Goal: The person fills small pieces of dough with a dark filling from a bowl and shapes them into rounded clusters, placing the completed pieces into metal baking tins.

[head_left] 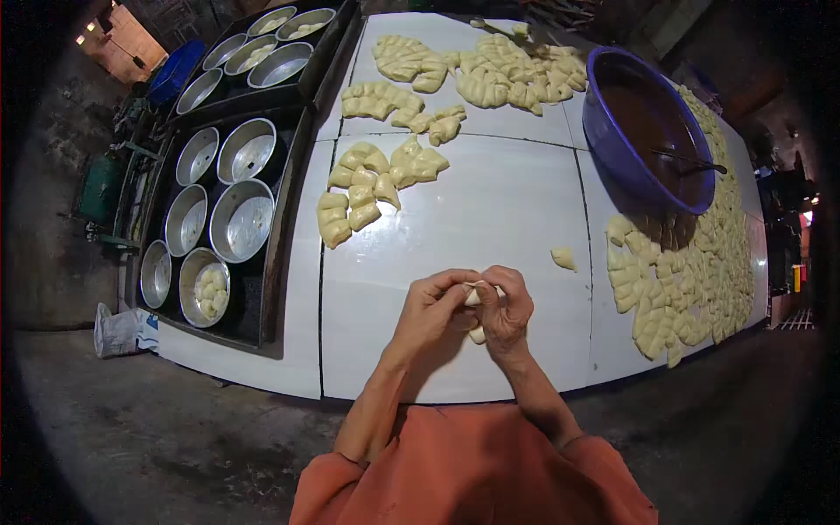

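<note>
One piece of pale dough [473, 296], pinched between my left hand [427, 308] and right hand [509, 313], brought together above the near part of the table [499, 206]. Judged light, soft, perhaps tacky, easily torn; best held by its edges, fingertips only. Loose dough scrap [563, 258]: ahead, rightward. Purple basin [612, 171]: farther right. Round metal tins [242, 220]: well left.

head view | wide fisheye | from the wearer's head | facing down and forward | near above white table [499, 192]
</note>
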